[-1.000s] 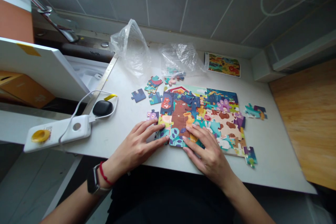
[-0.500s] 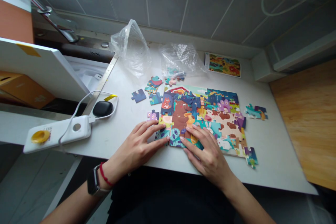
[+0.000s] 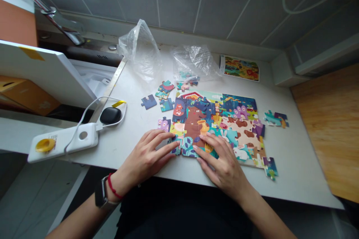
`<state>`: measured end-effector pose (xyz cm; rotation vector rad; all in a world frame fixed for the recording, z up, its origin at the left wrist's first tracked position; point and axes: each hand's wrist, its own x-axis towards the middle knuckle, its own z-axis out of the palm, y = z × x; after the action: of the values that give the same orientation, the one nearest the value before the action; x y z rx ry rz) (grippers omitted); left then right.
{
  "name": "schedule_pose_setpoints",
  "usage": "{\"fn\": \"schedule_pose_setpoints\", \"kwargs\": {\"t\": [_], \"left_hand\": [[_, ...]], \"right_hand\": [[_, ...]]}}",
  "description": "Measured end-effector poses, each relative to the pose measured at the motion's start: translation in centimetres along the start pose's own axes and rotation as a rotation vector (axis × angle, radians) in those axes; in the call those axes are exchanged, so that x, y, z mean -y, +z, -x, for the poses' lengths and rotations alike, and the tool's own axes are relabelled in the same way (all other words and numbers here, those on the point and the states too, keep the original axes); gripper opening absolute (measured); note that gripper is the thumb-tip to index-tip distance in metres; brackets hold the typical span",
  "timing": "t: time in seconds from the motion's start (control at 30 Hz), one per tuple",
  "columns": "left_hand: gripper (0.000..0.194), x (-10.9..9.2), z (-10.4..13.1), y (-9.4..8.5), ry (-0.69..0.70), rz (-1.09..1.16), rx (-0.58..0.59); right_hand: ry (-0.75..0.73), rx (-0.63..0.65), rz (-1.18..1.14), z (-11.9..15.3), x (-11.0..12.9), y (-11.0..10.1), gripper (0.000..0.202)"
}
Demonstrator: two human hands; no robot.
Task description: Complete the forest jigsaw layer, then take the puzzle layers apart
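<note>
A partly joined jigsaw puzzle (image 3: 248,134) lies on the white counter, with a brown bear, a spotted cow and white rabbits in its picture. My left hand (image 3: 148,153) is at its lower left corner. The fingers and thumb close on a teal puzzle piece (image 3: 176,150) at that corner, and they partly hide it. Across the lower middle of the puzzle rests my right hand (image 3: 223,160), open, its fingertips lying on the joined pieces. Some blue pieces lie loosely on top of the joined part near the bear's head.
Loose puzzle pieces (image 3: 148,102) lie left of the puzzle, others (image 3: 276,118) to its right. Behind it are crumpled clear plastic bags (image 3: 140,54) and a picture card (image 3: 241,69). A white power strip (image 3: 66,142) with a cable and a wooden board (image 3: 331,127) flank the counter.
My left index finger and thumb have shifted slightly left, uncovering more of the teal corner piece. My right hand stays in place on the puzzle. The view has shifted slightly.
</note>
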<state>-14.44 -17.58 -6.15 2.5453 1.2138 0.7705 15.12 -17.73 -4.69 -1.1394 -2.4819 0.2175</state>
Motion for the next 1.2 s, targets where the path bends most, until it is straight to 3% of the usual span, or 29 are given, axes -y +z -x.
{"fn": "schedule_pose_setpoints", "kwargs": {"t": [0.43, 0.6, 0.87, 1.07, 1.2], "left_hand": [[0.027, -0.5, -0.3, 0.4, -0.048, 0.033, -0.020], [0.033, -0.3, -0.2, 0.4, -0.020, 0.025, 0.005], [0.029, -0.5, -0.4, 0.4, -0.057, 0.053, -0.011], [0.042, -0.5, -0.4, 0.3, -0.146, 0.050, -0.009], [0.048, -0.5, -0.4, 0.1, -0.154, 0.057, 0.006]], "right_hand": [[-0.146, 0.190, -0.015, -2.6, 0.0, -1.5, 0.033], [-0.144, 0.293, 0.090, -3.3, 1.6, -2.0, 0.038], [-0.159, 0.193, 0.292, -3.6, 4.0, -0.4, 0.030], [-0.169, 0.134, 0.182, -4.5, 2.6, -0.7, 0.014], [-0.165, 0.085, 0.126, -3.8, 1.9, -0.4, 0.017]]}}
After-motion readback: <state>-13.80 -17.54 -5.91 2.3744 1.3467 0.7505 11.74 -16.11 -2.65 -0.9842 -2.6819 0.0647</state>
